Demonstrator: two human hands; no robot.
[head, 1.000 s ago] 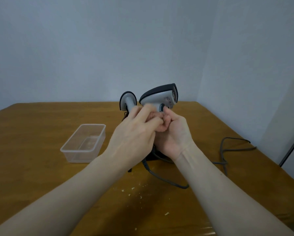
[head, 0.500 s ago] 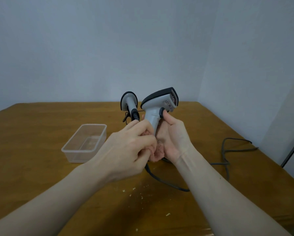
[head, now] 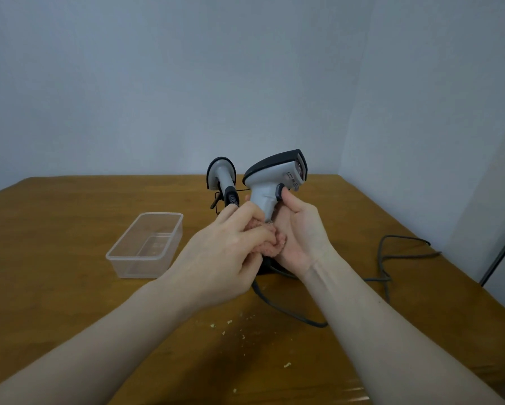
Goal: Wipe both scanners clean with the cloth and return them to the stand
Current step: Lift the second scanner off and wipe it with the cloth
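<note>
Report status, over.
Right hand grips raised scanner. Left hand rubs pink cloth on its handle. Second scanner on stand.

Wooden worktop [head: 70, 229]. Clear plastic tub [head: 146, 247] left of centre. Dark cable [head: 391, 258] trailing right. Pale crumbs [head: 231, 328] scattered on near part.

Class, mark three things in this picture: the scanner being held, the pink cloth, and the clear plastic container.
held scanner [head: 270, 182]: head view, grey side of its head.
pink cloth [head: 270, 248]: head view, bunched part between the hands.
clear plastic container [head: 134, 266]: head view, near wall.
</note>
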